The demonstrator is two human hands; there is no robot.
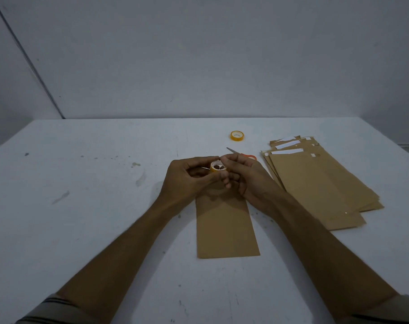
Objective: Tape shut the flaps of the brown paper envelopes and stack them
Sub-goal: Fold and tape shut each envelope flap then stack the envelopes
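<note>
Holding: a roll [218, 166] of yellow tape is gripped between both hands, just above the far end of a single envelope.
Left hand [189, 176]: its fingers [205, 160] are curled round the roll's left side, and the roll is carried off the counter.
Right hand [248, 181]: the fingers [231, 157] are curled. Thumb and forefinger are pinched at the roll's upper edge, possibly on the loose end of the tape, which is too small to be made out.
Envelope [226, 230]: brown, laid flat on the counter, lengthwise away from the person. Its far end is hidden under the hands.
Stack [320, 183]: brown envelopes are fanned loosely to the right of the single envelope, apart from it. White strips are seen at their far ends.
Scissors [243, 154]: orange-handled, laid just behind the right hand, blades pointed left.
Spare roll [237, 135]: laid flat farther back, near the scissors but not touching them.
Counter [81, 206]: white, scuffed and stained on the left half.
</note>
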